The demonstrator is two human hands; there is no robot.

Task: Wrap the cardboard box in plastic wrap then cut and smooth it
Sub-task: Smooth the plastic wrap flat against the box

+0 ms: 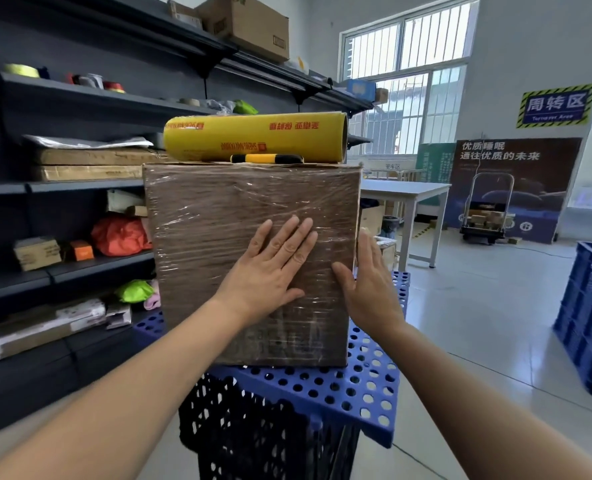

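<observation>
- Straight ahead of your palms, the cardboard box (218, 220) stands upright on the blue perforated board (367, 386) over the black crate (253, 427), with film covering its near face.
- Your left hand (270, 268) lies flat on that face, right of centre, fingers straight; grip released, holding nothing.
- Your right hand (370, 289) sits at the box's right vertical edge, thumb on the near face, fingers straight along the side; grip likewise released.
- Smoothing looks like the step in hand. The box's long axis runs up and down, and your right hand is nearer the corner.
- Above both hands, the plastic wrap roll (253, 135) and the knife (267, 158) lie crosswise on the box top.
</observation>
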